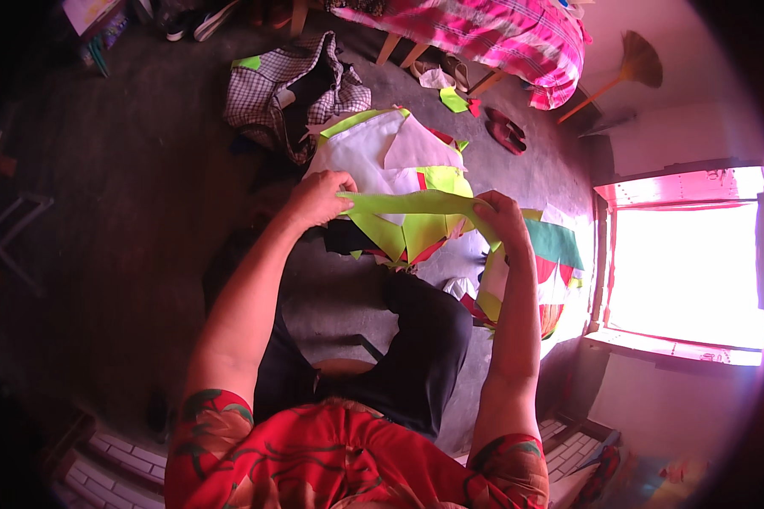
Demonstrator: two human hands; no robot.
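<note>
A lime-green strip of cloth (416, 203) is stretched level between my two hands. My left hand (319, 199) pinches its left end between thumb and fingers. Near the other end my right hand (502, 216) grips it, and a short tail hangs below that hand. Beneath and beyond the strip lies a heap of cloth pieces (356, 153) in white, lime green and red. To the right of it, partly hidden by my right forearm, is a second pile of cloth pieces (556, 246) in green, white and red.
A checked cloth bag (267, 97) slumps on the grey floor (127, 212) beyond my left hand. Farther off are a pink plaid-covered bed (484, 38), dark red shoes (506, 131), a lime scrap (453, 100) and a broom (637, 64). A bright window (688, 276) stands at the right.
</note>
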